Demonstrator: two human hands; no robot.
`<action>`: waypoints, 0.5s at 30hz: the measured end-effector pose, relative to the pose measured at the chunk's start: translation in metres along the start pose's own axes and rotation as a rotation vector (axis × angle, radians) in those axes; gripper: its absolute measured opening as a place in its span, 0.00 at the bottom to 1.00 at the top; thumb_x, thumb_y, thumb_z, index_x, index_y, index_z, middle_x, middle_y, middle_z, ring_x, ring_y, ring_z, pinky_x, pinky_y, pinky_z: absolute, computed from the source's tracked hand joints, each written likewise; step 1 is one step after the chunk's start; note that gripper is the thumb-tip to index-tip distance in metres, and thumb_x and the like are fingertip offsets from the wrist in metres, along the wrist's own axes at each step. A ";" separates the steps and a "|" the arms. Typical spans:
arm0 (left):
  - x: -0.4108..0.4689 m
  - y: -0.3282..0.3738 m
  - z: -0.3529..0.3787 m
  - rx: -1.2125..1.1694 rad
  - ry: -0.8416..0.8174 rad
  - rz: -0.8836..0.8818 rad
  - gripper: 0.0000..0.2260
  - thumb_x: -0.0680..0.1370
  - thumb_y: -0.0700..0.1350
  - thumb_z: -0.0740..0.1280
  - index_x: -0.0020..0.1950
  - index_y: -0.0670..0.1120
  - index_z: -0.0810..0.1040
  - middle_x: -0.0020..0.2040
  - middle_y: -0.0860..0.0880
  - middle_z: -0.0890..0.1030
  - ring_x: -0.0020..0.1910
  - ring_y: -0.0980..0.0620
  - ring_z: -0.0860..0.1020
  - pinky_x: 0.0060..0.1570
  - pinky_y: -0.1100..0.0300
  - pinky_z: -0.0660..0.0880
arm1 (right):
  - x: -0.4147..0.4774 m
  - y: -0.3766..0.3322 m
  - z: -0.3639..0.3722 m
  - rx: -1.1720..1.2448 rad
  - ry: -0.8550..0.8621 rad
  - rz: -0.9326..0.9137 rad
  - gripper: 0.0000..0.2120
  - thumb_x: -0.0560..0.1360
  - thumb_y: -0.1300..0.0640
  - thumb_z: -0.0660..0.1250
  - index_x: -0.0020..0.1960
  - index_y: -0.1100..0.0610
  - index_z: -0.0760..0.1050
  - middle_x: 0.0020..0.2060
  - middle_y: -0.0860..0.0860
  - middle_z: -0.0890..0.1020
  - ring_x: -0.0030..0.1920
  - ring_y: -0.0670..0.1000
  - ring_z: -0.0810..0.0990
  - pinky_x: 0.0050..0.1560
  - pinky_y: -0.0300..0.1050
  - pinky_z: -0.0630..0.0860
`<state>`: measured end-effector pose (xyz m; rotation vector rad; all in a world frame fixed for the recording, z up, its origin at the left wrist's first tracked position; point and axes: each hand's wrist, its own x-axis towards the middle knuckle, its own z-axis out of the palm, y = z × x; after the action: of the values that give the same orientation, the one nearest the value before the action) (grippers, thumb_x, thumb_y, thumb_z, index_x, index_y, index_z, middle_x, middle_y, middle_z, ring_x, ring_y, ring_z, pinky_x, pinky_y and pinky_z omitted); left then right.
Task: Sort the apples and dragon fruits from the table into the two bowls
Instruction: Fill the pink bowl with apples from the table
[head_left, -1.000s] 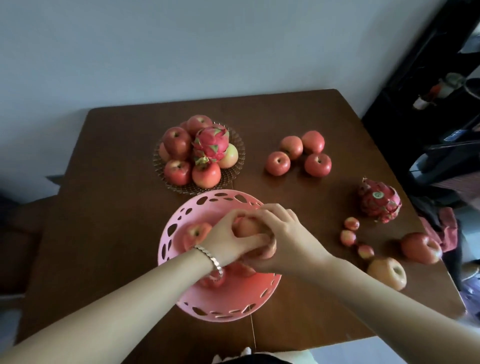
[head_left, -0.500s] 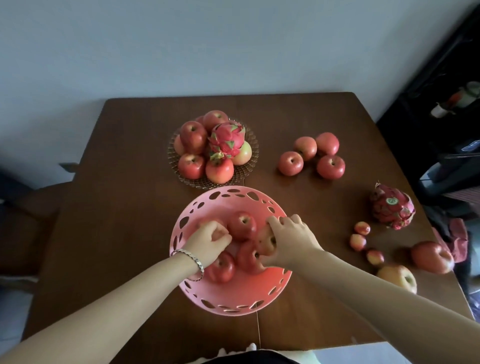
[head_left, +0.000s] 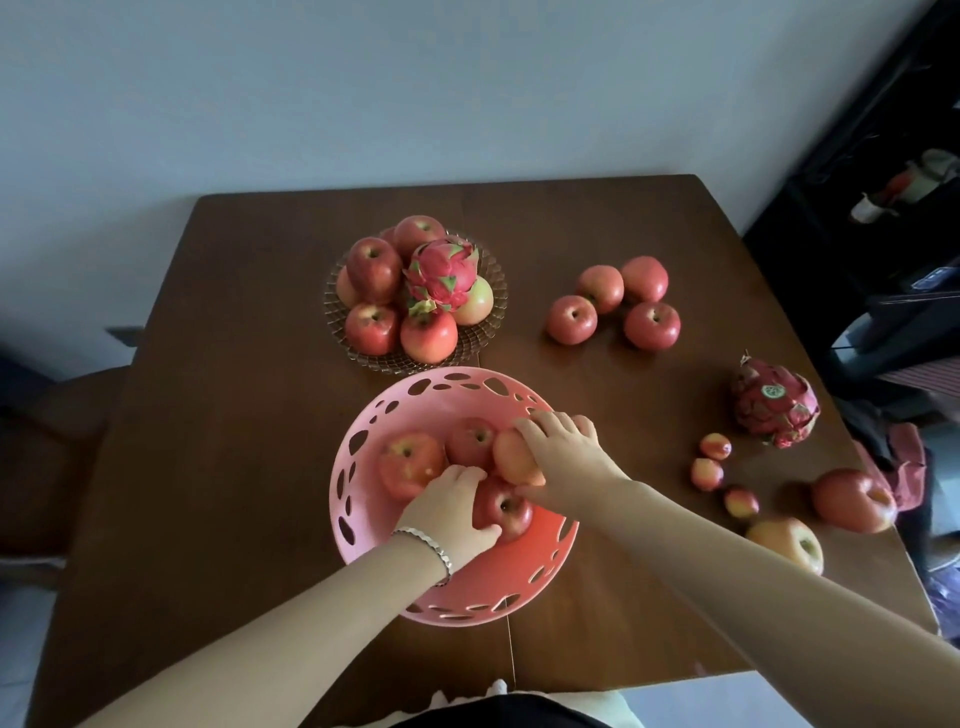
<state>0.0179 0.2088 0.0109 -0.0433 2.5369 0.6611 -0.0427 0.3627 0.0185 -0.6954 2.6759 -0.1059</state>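
Brown table (head_left: 208, 415) fills the middle of the frame. Left of centre, upper part: glass dish (head_left: 332, 306) heaped with red apples (head_left: 371, 267) and one dragon fruit (head_left: 441, 273) on top. Below it, centre of frame: pink perforated bowl (head_left: 353, 467) holding four apples. Leftmost is a red-yellow apple (head_left: 408, 462), with a second red one (head_left: 470, 441) beside it, both untouched. The left hand (head_left: 452, 512), bracelet (head_left: 426, 543) at the wrist, grips a dark red apple (head_left: 506, 506) low in the bowl: fingers curled close together over its left side, thumb under its lower edge. The right hand (head_left: 566, 457) lies over a pale orange apple (head_left: 511, 460) at the bowl's right side, fingers slightly spread and bent over the top, thumb along the underside (fingertips reach the bowl's right rim). Right of centre, upper part: four loose apples (head_left: 613, 306) clustered on the table. Further right: three small fruits (head_left: 714, 470), a second dragon fruit (head_left: 774, 408) with a sticker, then a yellowish apple (head_left: 787, 543) and a large red apple (head_left: 852, 499) near the right table edge.
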 end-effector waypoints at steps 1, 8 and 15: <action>0.003 0.003 0.004 0.073 -0.007 -0.004 0.26 0.72 0.53 0.67 0.68 0.48 0.66 0.66 0.49 0.70 0.65 0.49 0.71 0.63 0.54 0.70 | 0.001 0.002 0.000 -0.012 0.026 -0.015 0.35 0.71 0.44 0.67 0.73 0.53 0.58 0.69 0.54 0.65 0.70 0.56 0.63 0.71 0.52 0.54; 0.014 0.010 0.017 0.266 0.017 -0.027 0.28 0.70 0.58 0.67 0.66 0.50 0.65 0.63 0.49 0.72 0.63 0.49 0.72 0.60 0.55 0.67 | -0.005 0.002 0.010 0.011 0.116 0.012 0.37 0.56 0.40 0.78 0.57 0.60 0.74 0.61 0.55 0.77 0.62 0.56 0.77 0.63 0.55 0.70; 0.014 0.009 0.016 0.262 0.000 -0.039 0.28 0.69 0.59 0.69 0.65 0.49 0.66 0.62 0.49 0.72 0.61 0.48 0.74 0.61 0.54 0.66 | -0.012 0.009 0.006 0.007 0.052 -0.025 0.31 0.71 0.50 0.66 0.70 0.58 0.62 0.73 0.53 0.63 0.74 0.53 0.60 0.75 0.57 0.45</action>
<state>0.0115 0.2250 -0.0039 -0.0012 2.5942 0.3104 -0.0346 0.3766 0.0156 -0.7331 2.7152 -0.1412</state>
